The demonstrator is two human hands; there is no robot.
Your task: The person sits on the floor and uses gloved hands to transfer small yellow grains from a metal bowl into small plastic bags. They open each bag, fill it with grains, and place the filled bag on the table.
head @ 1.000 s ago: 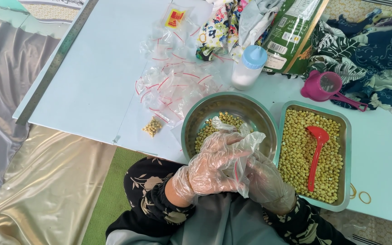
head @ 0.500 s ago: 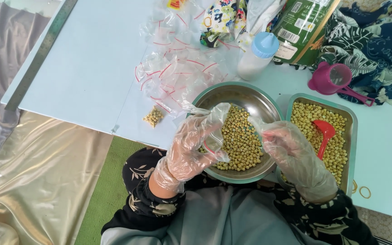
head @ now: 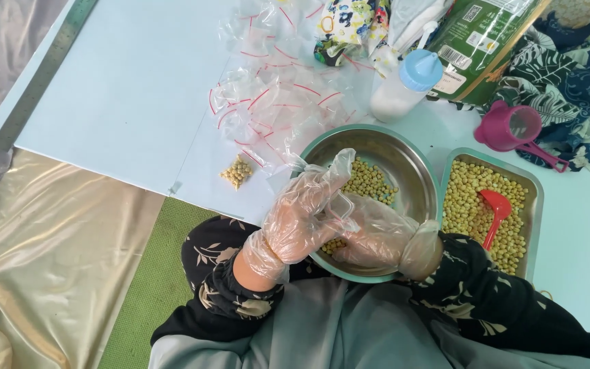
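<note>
Both my hands wear clear plastic gloves and meet over the near side of a round steel bowl (head: 411, 171) that holds yellow beans (head: 370, 181). My left hand (head: 305, 219) hovers at the bowl's left rim and pinches what looks like a small clear zip bag (head: 341, 205). My right hand (head: 384, 236) reaches in low from the right, down among the beans. Its fingertips are tucked under my left hand and hidden.
A steel tray (head: 534, 188) of beans with a red scoop (head: 496, 208) sits right of the bowl. Several empty red-striped zip bags (head: 274, 102) and one filled bag (head: 237, 171) lie on the pale blue board. Behind are a white bottle (head: 404, 85), a pink cup (head: 513, 126) and a green pouch (head: 483, 34).
My hands were apart above the bowl half a second ago. They have come together and dropped lower, into the bowl's near side.
</note>
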